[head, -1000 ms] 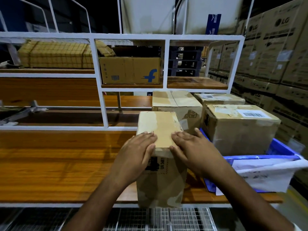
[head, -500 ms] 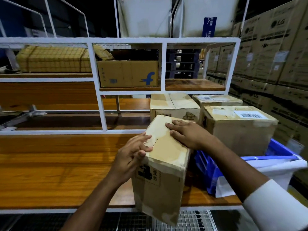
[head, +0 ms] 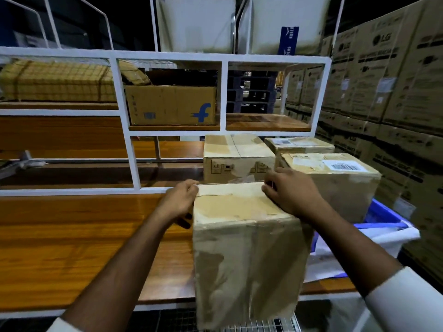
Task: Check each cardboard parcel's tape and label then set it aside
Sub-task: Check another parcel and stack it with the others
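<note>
A white rack (head: 123, 121) stands on the bench (head: 72, 248); right of it, a blue bin (head: 383, 212) and stacked LG cartons (head: 395, 80).

The bottom of the held parcel (head: 247, 255) is cut off by the lower edge, the fingertips of both hands are hidden behind its far rim, and the barcode label (head: 342, 165) is too small to read.

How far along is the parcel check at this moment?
Done: unclear; three parcels sit behind and to the right, the near-right parcel showing a barcode label, but whether they were checked cannot be told.
In hand: both the left hand and right hand keep a grip on the far top edge of the front parcel.
Left: no label shows on its visible faces; it is not yet set aside.
</note>
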